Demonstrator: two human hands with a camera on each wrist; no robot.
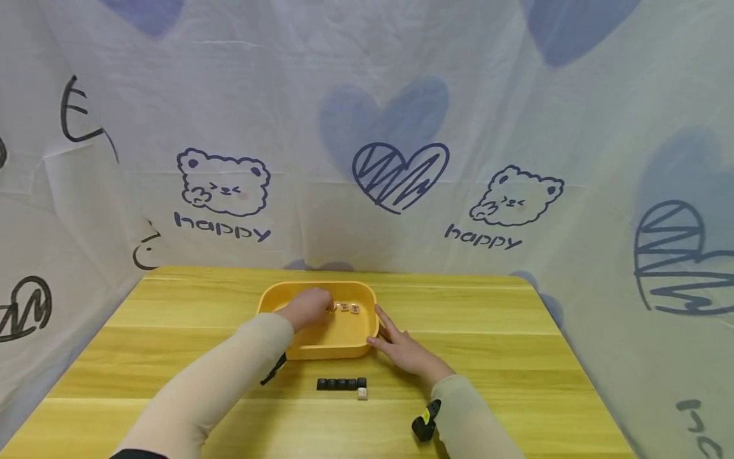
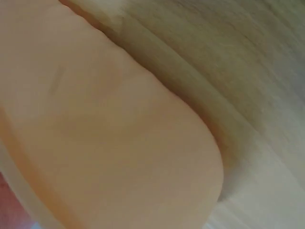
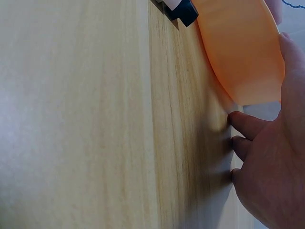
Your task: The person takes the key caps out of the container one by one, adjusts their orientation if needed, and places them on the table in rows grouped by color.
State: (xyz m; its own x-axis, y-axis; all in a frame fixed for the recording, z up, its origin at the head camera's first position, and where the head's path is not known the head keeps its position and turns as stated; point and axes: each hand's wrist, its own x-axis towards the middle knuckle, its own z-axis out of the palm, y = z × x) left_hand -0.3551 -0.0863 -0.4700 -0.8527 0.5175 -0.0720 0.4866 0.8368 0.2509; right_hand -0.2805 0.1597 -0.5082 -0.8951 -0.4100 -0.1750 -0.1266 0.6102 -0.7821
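A yellow plastic tray sits on the table. My left hand reaches down inside it with curled fingers, close to a few small white keycaps in a row. The fingertips are too hidden to show whether they pinch one. My right hand rests against the tray's right side, fingers extended and spread. In the right wrist view the thumb of the right hand lies by the orange-looking tray wall. A sleeve fills most of the left wrist view, hiding the left hand.
In front of the tray, several black keycaps stand in a row, with one white keycap below its right end. The wooden table meets a patterned cloth at its back edge. Both wrists carry black devices.
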